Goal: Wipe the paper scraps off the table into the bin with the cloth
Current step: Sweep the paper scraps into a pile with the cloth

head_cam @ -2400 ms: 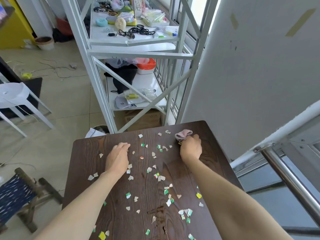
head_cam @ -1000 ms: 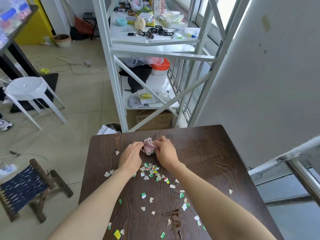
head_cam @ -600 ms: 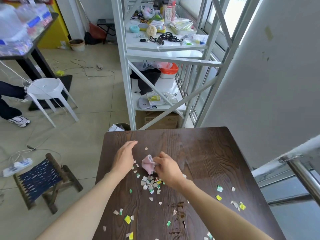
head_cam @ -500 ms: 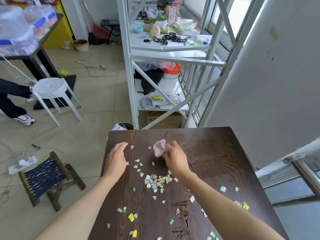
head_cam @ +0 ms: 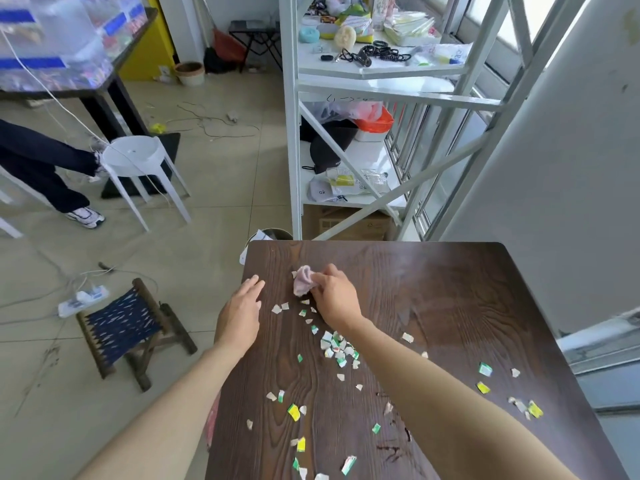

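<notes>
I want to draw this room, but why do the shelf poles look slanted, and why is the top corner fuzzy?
In the head view, the wide-angle lens makes the white shelf poles lean outward near the edges. The plastic boxes at top left are smeared, probably by motion blur. The table shows a pale sheen of daylight, while the cloth and paper scraps look sharp.

Bright, even daylight from the windows (head_cam: 446,140) behind the white rack (head_cam: 294,133), at upper right. Soft glare on the far part of the dark tabletop (head_cam: 450,292), with a pale sheen over the wood grain. Only weak, short shadows under the hands and forearms. Strong wide-angle bending at the edges: rack posts leaning, floor tiles (head_cam: 214,188) curved. Clear motion blur on the plastic boxes (head_cam: 52,39) at upper left; centre fairly sharp, paper scraps (head_cam: 337,348) well defined. Slight softness and compression smear in the far background.
</notes>
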A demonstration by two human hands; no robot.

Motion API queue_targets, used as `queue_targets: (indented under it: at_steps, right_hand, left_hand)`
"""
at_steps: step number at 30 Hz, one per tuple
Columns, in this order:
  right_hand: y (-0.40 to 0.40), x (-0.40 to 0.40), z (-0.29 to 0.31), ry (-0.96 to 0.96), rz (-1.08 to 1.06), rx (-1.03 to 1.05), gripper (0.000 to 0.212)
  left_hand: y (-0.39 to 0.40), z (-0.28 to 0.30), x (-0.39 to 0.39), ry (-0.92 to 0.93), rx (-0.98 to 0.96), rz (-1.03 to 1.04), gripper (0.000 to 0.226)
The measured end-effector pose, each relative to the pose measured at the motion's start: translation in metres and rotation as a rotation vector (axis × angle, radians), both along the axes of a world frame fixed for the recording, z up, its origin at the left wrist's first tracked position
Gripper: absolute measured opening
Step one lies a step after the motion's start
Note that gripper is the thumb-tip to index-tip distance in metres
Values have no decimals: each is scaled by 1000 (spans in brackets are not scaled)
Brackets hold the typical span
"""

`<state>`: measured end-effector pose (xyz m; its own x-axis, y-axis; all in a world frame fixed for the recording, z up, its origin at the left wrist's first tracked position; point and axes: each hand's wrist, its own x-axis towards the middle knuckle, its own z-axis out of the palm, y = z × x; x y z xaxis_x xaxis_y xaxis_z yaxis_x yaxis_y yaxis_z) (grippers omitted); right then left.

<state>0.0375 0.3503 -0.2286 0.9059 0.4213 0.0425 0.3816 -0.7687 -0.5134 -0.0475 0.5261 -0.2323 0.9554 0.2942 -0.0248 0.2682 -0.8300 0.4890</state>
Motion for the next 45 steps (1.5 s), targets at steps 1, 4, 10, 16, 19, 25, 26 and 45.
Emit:
queue_targets:
  at_steps: [1,4,10,16,19,25,26,45]
  right_hand:
    - [-2,-12,-1,-19,47,-10,20]
    - [-15,-46,1,16,227,-8,21]
    - [-29,-44,25,66,236,48,14]
    - [9,25,35,13,-245,114,24]
    - [35,38,16,149,-240,-5,29]
    - [51,-15,8,77,133,-25,26]
    - [48,-27,9,75,211,-31,26]
    - [-102,-22,54,-41,-46,-35,20]
  left_hand:
    - [0,1,0,5,-1,1,44]
    - [0,3,0,11,-5,1,45]
    - [5,7,-5,5,-65,-27,46]
    - [18,5,-12,-55,-104,-69,45]
    - [20,1,-11,-58,-120,-74,46]
    - [30,-1,-7,-27,-159,-114,54]
    - [31,-1,-7,-23,-165,-123,55]
    - [-20,10,-10,15,-51,-168,43]
